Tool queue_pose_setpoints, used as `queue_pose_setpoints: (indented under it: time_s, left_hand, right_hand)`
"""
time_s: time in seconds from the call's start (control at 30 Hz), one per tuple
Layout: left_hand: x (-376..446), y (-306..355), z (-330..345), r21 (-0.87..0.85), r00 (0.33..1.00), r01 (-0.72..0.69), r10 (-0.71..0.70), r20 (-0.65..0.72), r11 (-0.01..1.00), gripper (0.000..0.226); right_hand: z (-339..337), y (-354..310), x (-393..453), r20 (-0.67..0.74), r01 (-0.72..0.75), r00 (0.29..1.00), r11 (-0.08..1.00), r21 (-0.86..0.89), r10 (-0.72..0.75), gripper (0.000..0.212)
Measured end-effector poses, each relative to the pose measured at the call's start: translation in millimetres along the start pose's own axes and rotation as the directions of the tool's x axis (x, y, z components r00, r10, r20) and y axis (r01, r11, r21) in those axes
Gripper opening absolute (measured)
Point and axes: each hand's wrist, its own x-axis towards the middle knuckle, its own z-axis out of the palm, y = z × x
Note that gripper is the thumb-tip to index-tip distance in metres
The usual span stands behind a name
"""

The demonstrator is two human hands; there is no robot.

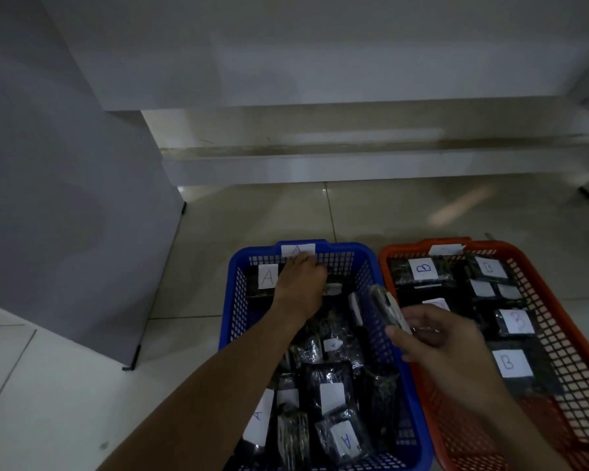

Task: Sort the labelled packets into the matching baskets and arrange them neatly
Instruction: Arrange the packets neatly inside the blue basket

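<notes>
We see two baskets side by side on a tiled floor (82, 385), their long walls nearly touching. The blue basket (233, 300) is on the left and carries a white label marked A (297, 250) on its far rim. The red basket (558, 317) is on the right, with a white label (445, 249) on its far rim whose letter we cannot read.

The blue basket is filled with dark packets, several lying at odd angles; some show white A tags, such as one at the far left corner (267, 276) and one near the front (344, 440). The red basket holds dark packets with B tags lying flat in rough rows, such as one at the far end (422, 269) and one near the front (510, 363).

Our left hand (300, 287) reaches deep into the far end of the blue basket, palm down, just beside the A-tagged packet there. Its fingers are bent downward near the far wall, but we cannot tell whether its grip holds anything, since the fingertips are hidden.

Our right hand (446, 338) hovers over the line where the two baskets meet. Its grip pinches a packet (386, 309) between thumb and fingers, the packet tilted on edge above the blue basket's right wall. Its tag is turned so that we cannot read the letter.

A grey cabinet (65, 198) stands to the left, and a pale low shelf (354, 158) runs along the wall behind.
</notes>
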Motion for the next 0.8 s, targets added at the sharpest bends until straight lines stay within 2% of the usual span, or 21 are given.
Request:
queue_pose_setpoints:
  time_s: [0.07,0.13,0.17,0.23,0.33,0.43,0.5,0.57,0.63,0.7,0.8]
  left_hand:
    - [-2.7,-1.9,-4.6,-0.087,1.0,0.006,-0.005,0.009,0.996,0.031]
    - [-5.3,-6.4,-9.6,-0.299,0.995,0.065,-0.086,-0.056,0.952,0.022]
    - [-7.6,-9.2,-13.6,-0.436,0.984,0.1,-0.155,-0.092,0.894,0.019]
    - [-15.5,-13.6,-24.7,-0.68,0.945,0.147,-0.305,-0.117,0.718,0.022]
    - [-34.9,-16.2,-39.0,-0.868,0.887,0.182,-0.459,-0.059,0.463,0.026]
    - [-56.2,-20.4,-45.8,-0.968,0.816,0.222,-0.565,0.119,0.117,0.025]
    - [-72.4,-22.2,-55.0,-0.972,0.782,0.178,-0.578,0.235,-0.154,0.022]
    - [-87.3,-23.5,-62.7,-0.939,0.776,0.116,-0.561,0.29,-0.324,0.025]
    - [-100.7,-25.7,-65.7,-0.92,0.769,0.048,-0.574,0.284,-0.39,0.036]
    - [-110.6,-29.2,-65.1,-0.918,0.761,-0.006,-0.597,0.253,-0.397,0.049]
    - [-118.1,-33.8,-62.4,-0.939,0.759,-0.01,-0.614,0.217,-0.344,0.048]
  right_hand:
    - [3.8,-2.7,1.4,-0.001,-0.012,1.0,1.0,0.024,0.012,0.017]
    - [6.3,-4.6,4.2,0.008,-0.028,1.0,0.999,0.037,0.028,0.018]
    - [6.7,-5.0,6.5,0.022,-0.036,0.999,0.999,0.033,0.035,0.02]
    - [7.0,-7.6,12.9,0.056,-0.041,0.998,0.999,0.003,0.041,0.025]
    - [9.9,-14.8,22.7,0.085,-0.053,0.995,0.998,-0.017,0.054,0.035]
    - [12.5,-23.7,25.4,0.152,0.027,0.988,0.993,-0.115,-0.01,0.038]
    - [17.1,-24.2,22.6,0.3,0.107,0.953,0.976,-0.189,-0.046,0.037]
    - [26.2,-20.8,18.4,0.446,0.202,0.893,0.934,-0.294,-0.052,0.036]
    - [37.3,-14.0,18.0,0.501,0.278,0.865,0.872,-0.403,-0.044,0.037]
    - [42.2,-9.3,21.7,0.51,0.291,0.86,0.831,-0.474,-0.01,0.039]
    - [43.4,-16.0,27.7,0.498,0.322,0.867,0.787,-0.526,-0.022,0.056]
